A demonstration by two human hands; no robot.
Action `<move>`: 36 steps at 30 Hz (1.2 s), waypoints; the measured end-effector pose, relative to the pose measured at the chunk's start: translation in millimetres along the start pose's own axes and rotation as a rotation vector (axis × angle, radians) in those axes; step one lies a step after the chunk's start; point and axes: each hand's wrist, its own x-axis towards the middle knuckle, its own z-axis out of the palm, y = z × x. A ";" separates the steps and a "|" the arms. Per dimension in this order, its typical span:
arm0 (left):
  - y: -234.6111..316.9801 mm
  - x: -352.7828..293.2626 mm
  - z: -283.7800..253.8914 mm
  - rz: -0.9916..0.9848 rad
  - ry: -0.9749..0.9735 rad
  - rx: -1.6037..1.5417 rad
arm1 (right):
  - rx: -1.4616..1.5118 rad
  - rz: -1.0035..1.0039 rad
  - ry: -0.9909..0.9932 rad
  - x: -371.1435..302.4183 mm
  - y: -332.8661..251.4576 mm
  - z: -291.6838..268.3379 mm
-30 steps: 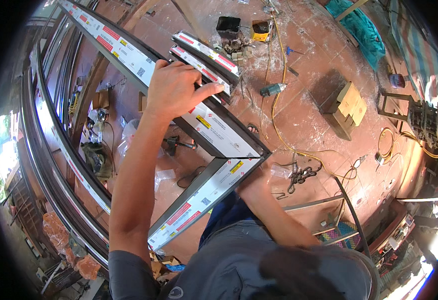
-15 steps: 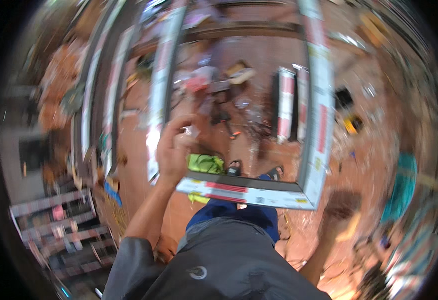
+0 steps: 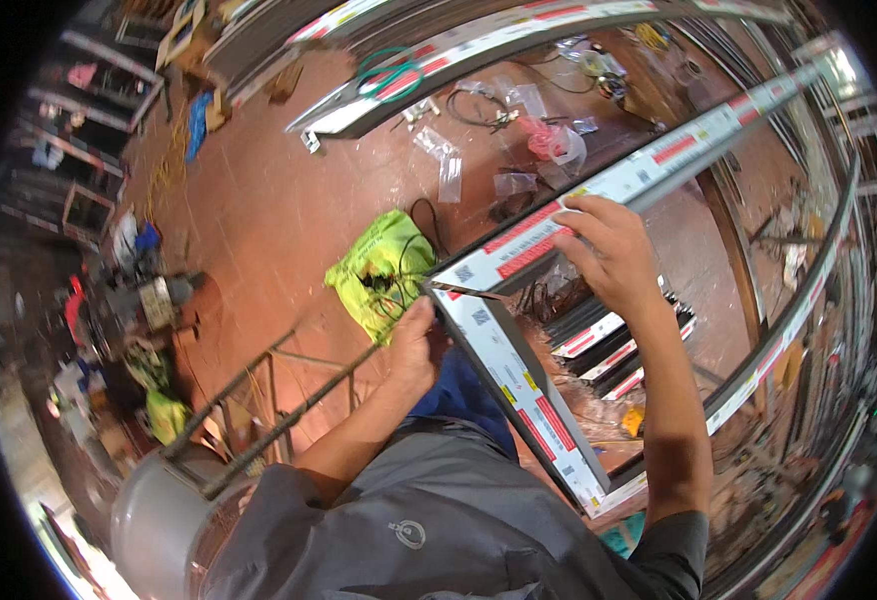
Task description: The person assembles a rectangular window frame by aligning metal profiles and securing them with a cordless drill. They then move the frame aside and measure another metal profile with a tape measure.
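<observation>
A dark metal frame (image 3: 549,408) with white and red printed protective film lies before me, one corner pointing toward my left. At that corner a dark gap shows along the slanted joint between two bars. My left hand (image 3: 414,348) is closed against the corner's outer edge, its fingers partly hidden. On the long bar (image 3: 674,150) that runs to the upper right, my right hand (image 3: 614,255) rests with fingers bent and apart, the tips over the film. No tool shows in either hand.
A bright green-yellow bag (image 3: 379,265) with black cords lies on the reddish floor beyond my left hand. Cut bar pieces (image 3: 599,350) sit below the frame. Another filmed bar (image 3: 439,70) stretches across the back. At lower left are a metal rack (image 3: 289,425) and a grey rounded container (image 3: 159,525).
My view has swung round, so the frame now lies diagonally. My left hand has come to the frame's corner and my right hand, formerly low at the right, is over the long bar.
</observation>
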 end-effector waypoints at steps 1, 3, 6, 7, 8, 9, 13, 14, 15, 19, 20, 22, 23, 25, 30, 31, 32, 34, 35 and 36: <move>-0.3 1.0 9.5 0.012 0.016 -0.026 | 0.013 -0.067 -0.083 22.7 0.8 17.8; 3.3 3.8 15.0 0.061 0.007 -0.041 | 0.045 -0.147 -0.274 47.5 0.2 48.3; 6.9 6.2 18.2 0.049 -0.014 -0.162 | 0.068 -0.056 -0.565 65.7 -3.6 70.3; 9.1 7.3 10.0 0.006 -0.053 -0.194 | 0.081 0.036 -0.633 72.4 -5.8 70.9; 6.5 10.4 8.2 0.033 -0.025 -0.205 | 0.092 0.132 -0.698 79.7 -7.7 72.1; 1.6 14.6 9.1 0.058 0.005 -0.213 | 0.139 0.306 -0.718 89.4 -8.7 75.7; 26.9 10.9 14.3 0.216 0.145 0.037 | 0.288 0.289 -0.956 107.2 5.3 99.4; 29.0 12.3 11.8 0.285 0.174 0.098 | 0.287 0.302 -0.962 107.2 7.2 101.0; 27.0 17.1 6.2 0.361 0.143 0.151 | 0.287 0.317 -0.968 105.4 10.5 101.1; 31.3 25.3 -9.3 0.334 0.053 0.240 | 0.235 0.263 -0.927 108.2 1.1 98.3; 30.0 27.5 -12.8 0.345 0.028 0.250 | 0.242 0.260 -0.938 107.6 1.2 98.1; 27.5 31.6 -17.7 0.371 -0.024 0.267 | 0.252 0.252 -0.957 110.3 3.2 98.0; 25.8 32.6 -17.4 0.386 -0.022 0.250 | 0.250 0.275 -0.986 112.2 4.3 97.6; 22.3 32.1 -13.0 0.418 -0.016 0.211 | 0.243 0.318 -1.048 116.4 6.0 95.9; 13.2 18.8 -7.8 -0.028 0.269 -0.214 | -0.260 0.189 -0.931 106.9 23.4 78.5; 10.4 18.0 -13.5 -0.170 0.357 -0.308 | -0.388 0.200 -0.931 102.0 28.5 78.2; 5.7 18.8 -23.6 -0.234 0.422 -0.279 | -0.397 0.213 -0.902 99.5 26.9 78.7; -1.5 22.9 -50.4 -0.362 0.546 -0.215 | -0.415 0.242 -0.838 95.7 23.7 79.1; -1.9 23.7 -62.0 -0.401 0.514 -0.174 | -0.391 0.242 -0.799 93.4 24.8 79.6; -12.0 31.0 -58.1 -0.418 0.491 -0.198 | -0.396 0.258 -0.811 94.9 23.5 81.1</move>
